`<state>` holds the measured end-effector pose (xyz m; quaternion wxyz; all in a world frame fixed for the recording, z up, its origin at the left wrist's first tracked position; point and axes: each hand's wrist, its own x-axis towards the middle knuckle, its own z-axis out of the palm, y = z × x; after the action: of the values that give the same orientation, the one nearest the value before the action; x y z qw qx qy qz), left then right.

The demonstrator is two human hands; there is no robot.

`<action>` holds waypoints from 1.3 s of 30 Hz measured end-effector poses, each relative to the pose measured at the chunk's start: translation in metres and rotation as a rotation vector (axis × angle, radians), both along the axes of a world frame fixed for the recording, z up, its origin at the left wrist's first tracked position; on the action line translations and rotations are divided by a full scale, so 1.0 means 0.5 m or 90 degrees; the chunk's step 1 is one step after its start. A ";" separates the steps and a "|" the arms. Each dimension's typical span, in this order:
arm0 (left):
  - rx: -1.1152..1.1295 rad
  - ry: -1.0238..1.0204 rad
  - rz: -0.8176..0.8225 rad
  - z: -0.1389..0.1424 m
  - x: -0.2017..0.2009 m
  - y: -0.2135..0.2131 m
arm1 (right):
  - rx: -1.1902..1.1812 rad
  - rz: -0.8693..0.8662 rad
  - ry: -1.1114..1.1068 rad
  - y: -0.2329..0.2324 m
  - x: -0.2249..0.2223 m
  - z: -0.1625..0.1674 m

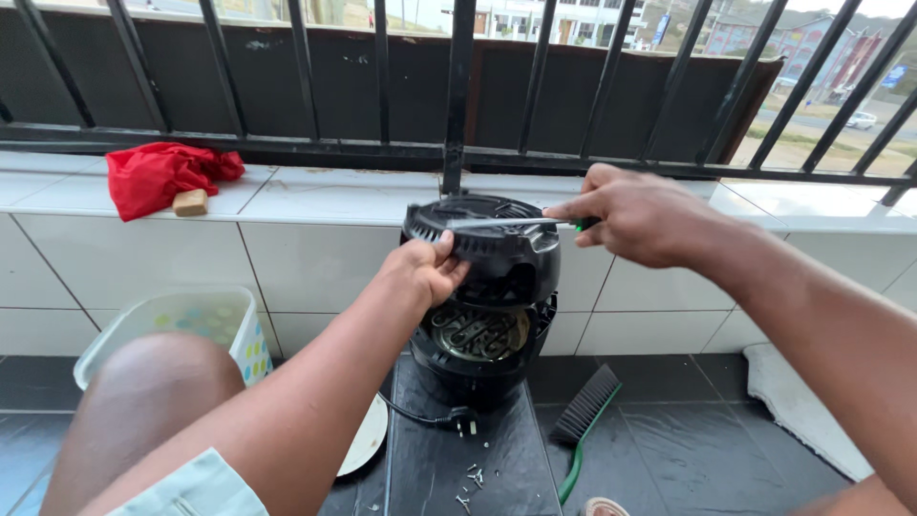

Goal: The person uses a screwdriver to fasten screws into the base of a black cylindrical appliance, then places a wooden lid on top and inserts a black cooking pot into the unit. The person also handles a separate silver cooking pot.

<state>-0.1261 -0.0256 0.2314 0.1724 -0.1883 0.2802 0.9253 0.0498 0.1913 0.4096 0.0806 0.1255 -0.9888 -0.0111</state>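
A round black appliance (482, 358) stands on a dark board (478, 459), its top cover (497, 244) lifted and tilted so the metal heating coil (478, 330) shows inside. My left hand (427, 268) grips the cover's left rim. My right hand (635, 215) holds a screwdriver (506, 223) with a green handle, its metal shaft lying across the top of the cover and pointing left. A black cord with a plug (461, 419) trails from the appliance, and several small screws (471, 483) lie on the board.
A red cloth (158, 175) and a tan block (190, 202) lie on the white tiled ledge (334, 196) under black railings. A white tub (181, 320) sits left by my knee, a white plate (368, 441) beside the board. A green-handled brush (585, 416) lies right, with a white mat (798, 401).
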 end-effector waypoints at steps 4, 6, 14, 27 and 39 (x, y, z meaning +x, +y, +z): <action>-0.026 0.046 -0.033 0.015 -0.005 0.022 | 0.076 -0.036 0.024 0.013 -0.002 0.035; -0.031 0.088 -0.051 0.023 0.006 0.023 | 0.094 -0.041 0.044 0.020 -0.003 0.052; -0.130 0.083 -0.083 0.053 0.082 0.031 | 0.194 -0.011 0.070 0.020 -0.004 0.082; -0.235 0.188 -0.154 0.006 0.126 0.032 | 0.442 0.054 0.064 -0.059 -0.008 0.143; -0.237 0.166 -0.127 -0.008 0.135 0.025 | 0.162 -0.048 -0.075 -0.058 0.043 0.195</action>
<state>-0.0585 -0.0131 0.2277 0.1874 -0.0674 0.4828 0.8528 0.0711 0.1623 0.5070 0.0055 0.0981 -0.9864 -0.1319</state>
